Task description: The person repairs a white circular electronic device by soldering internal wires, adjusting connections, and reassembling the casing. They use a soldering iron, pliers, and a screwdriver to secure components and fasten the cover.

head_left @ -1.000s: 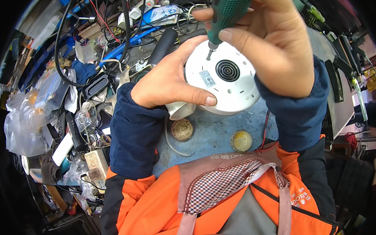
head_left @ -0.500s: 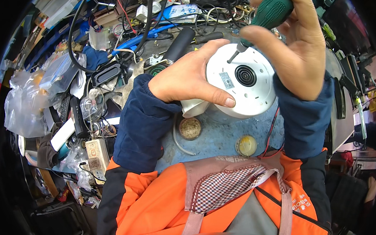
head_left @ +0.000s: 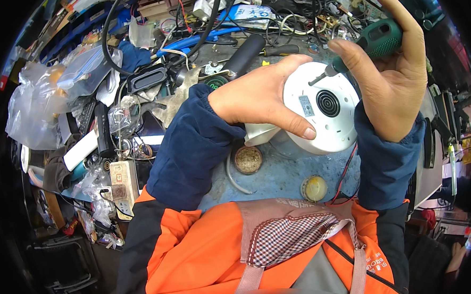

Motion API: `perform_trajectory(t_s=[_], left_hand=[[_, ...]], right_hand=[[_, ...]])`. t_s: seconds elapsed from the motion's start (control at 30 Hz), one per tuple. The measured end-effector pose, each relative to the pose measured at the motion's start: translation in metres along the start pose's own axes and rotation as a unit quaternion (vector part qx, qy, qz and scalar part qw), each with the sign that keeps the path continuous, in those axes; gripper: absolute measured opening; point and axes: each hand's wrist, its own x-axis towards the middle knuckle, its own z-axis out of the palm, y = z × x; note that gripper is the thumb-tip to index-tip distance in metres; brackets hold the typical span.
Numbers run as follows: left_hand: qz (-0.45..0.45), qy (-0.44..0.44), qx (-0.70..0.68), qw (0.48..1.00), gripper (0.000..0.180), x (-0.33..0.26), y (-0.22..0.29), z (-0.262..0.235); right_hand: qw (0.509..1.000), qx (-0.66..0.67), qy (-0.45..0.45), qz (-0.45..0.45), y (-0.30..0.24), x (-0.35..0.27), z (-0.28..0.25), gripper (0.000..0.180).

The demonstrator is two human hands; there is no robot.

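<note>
Two bare hands work on a round white plastic appliance base (head_left: 322, 111), held above a cluttered blue workbench (head_left: 276, 176). The left hand (head_left: 262, 98) is closed over the base's left edge, thumb pressed along its underside rim. The right hand (head_left: 393, 81) is wrapped fully around a green-handled screwdriver (head_left: 377, 40), whose tip touches the base near its upper edge. Two small round tins (head_left: 248, 159) rest on the bench just below the base, beside a thin red wire (head_left: 345, 179).
</note>
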Motion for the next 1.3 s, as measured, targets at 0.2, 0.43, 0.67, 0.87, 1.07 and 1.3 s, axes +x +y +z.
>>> perform_trajectory(t_s=[0.2, 0.43, 0.67, 0.87, 1.07, 1.3], left_hand=[[0.02, -0.008, -0.005, 1.0, 0.12, 0.004, -0.009, 0.0], [0.014, 0.013, 0.018, 1.0, 0.119, -0.001, -0.012, -0.001], [0.017, 0.012, 0.028, 0.999, 0.118, 0.001, -0.012, 0.001], [0.031, 0.007, 0.051, 0.998, 0.119, 0.005, -0.006, 0.0], [-0.013, 0.014, -0.013, 1.0, 0.128, -0.002, -0.005, -0.001], [0.021, 0.032, -0.006, 0.999, 0.116, 0.003, -0.009, 0.003]], right_hand=[[0.963, 0.241, -0.113, 0.038, 0.004, 0.007, -0.012, 0.087], [0.971, 0.225, -0.015, 0.076, 0.0, -0.001, 0.01, 0.095], [0.994, 0.093, -0.024, -0.043, 0.026, -0.003, -0.006, 0.093], [0.985, 0.167, -0.037, 0.016, 0.006, 0.002, -0.003, 0.09], [0.934, 0.214, -0.012, 0.285, -0.038, 0.035, 0.0, 0.089], [0.971, 0.203, -0.034, 0.121, -0.001, 0.002, -0.003, 0.092]])
